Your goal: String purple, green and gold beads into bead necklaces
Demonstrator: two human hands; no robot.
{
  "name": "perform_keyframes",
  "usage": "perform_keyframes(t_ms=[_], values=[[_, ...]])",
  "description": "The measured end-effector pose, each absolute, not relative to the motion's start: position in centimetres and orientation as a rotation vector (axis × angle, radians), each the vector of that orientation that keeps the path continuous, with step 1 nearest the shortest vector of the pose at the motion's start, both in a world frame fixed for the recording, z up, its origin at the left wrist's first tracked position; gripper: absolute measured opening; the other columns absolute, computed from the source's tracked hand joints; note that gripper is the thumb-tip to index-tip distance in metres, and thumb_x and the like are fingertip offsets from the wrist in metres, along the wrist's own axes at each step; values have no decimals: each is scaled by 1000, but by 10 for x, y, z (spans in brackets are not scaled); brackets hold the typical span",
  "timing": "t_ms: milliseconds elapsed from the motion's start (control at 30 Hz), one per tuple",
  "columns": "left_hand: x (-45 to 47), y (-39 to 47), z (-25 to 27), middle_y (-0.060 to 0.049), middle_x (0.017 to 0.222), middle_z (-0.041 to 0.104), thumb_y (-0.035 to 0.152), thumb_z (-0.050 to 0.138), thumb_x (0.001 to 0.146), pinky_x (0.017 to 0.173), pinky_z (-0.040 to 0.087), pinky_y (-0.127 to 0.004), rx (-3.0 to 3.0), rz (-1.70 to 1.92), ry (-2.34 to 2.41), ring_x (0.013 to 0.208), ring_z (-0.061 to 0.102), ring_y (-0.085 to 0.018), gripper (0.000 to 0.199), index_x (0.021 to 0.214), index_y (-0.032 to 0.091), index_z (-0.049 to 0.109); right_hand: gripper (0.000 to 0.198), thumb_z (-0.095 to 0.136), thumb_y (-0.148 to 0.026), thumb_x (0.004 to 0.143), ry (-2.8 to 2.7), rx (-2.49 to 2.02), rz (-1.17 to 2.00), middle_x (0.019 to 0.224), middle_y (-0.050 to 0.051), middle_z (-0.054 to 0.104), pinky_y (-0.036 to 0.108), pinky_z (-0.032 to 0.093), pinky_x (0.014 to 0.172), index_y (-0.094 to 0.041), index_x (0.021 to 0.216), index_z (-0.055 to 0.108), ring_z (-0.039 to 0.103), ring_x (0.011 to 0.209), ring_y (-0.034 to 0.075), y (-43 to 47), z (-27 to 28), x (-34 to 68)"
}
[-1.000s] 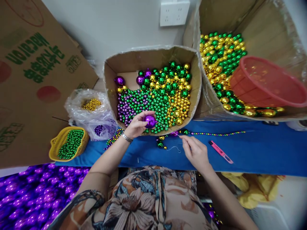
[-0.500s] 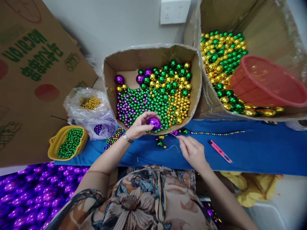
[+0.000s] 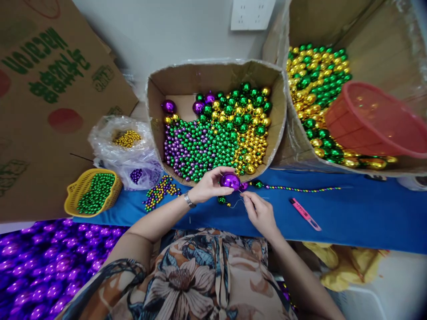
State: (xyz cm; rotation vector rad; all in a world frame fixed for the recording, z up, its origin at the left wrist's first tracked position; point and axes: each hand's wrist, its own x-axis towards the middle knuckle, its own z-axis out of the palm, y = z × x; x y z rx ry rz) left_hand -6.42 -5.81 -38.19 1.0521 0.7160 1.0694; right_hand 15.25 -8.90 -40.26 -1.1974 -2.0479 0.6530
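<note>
My left hand [image 3: 213, 184] grips a large shiny purple ball bead [image 3: 230, 181] between thumb and fingers, in front of the near rim of the middle box. Close to its right side, my right hand [image 3: 258, 210] pinches a thin, straight needle [image 3: 240, 192] at the bead; how far it reaches inside is hidden. A pale thread [image 3: 237, 203] curls below, beside a few green and gold beads [image 3: 222, 200] on the blue cloth. Behind my right hand lies a strand of small mixed beads [image 3: 302, 189], with bigger purple and green beads at its left end.
A cardboard box [image 3: 218, 66] holds loose purple, green and gold beads. Another box at right contains beads and a red basket [image 3: 373, 120]. A pink cutter [image 3: 305, 214] lies on the blue cloth [image 3: 360, 222]. Left are a yellow basket [image 3: 71, 202] and plastic bags [image 3: 103, 133].
My left hand has brought the purple ball bead right and nearer to me, off the box rim. My right hand has come closer, and less of the needle shows between them.
</note>
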Motion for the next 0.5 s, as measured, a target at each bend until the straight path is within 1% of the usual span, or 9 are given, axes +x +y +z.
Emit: perform_keyframes(t_ms=[67,133,167,233,300,367,433,500], values=[[-66,-57,-382,-10,121,64,28,82,70,93,51,-32,1080,1039,691,108,62,-19,61,126,23,59,21,44,-27,97,-2037,-1214,673,94,4,73,23,53,74,-21,101,64,70,82,14,-90,-403,154],[-72,-52,-381,-12,129,60,38,74,79,93,51,-34,1082,1038,710,114,59,-22,56,130,23,56,20,44,-27,97,-2022,-1231,659,92,4,73,22,52,72,-21,100,63,70,80,14,-91,-404,157],[-76,-48,-382,-13,129,59,43,68,84,90,53,-34,1079,1064,759,114,60,-22,51,129,22,57,20,45,-27,97,-2015,-1237,640,90,3,73,22,52,72,-20,99,63,69,78,13,-91,-404,159],[-84,-35,-384,-13,121,64,46,58,89,81,55,-33,1121,1146,949,105,64,-21,42,122,20,59,18,46,-27,97,-2001,-1247,603,86,3,72,21,51,70,-20,97,62,68,75,13,-93,-406,163],[-92,-20,-387,-11,108,68,42,57,91,75,54,-30,1318,1198,1212,95,65,-19,33,112,17,62,17,46,-27,97,-1987,-1263,584,83,2,71,21,49,68,-20,97,62,67,71,12,-94,-408,167],[-96,-5,-390,-9,102,69,32,58,90,78,53,-32,1687,1108,1452,93,65,-19,25,107,15,64,17,46,-27,97,-1978,-1279,575,83,2,70,20,48,67,-20,97,62,66,70,12,-96,-410,169],[-96,8,-392,-10,102,69,24,56,90,85,50,-37,2083,865,1630,97,62,-22,22,108,15,64,17,46,-26,97,-1973,-1287,566,84,2,70,20,48,66,-20,97,62,66,71,12,-97,-411,170],[-92,16,-392,-12,102,68,22,53,91,85,48,-39,2350,556,1749,100,59,-26,22,108,15,65,17,46,-26,97,-1975,-1286,559,84,2,70,20,48,67,-20,97,62,66,71,12,-97,-411,170]])
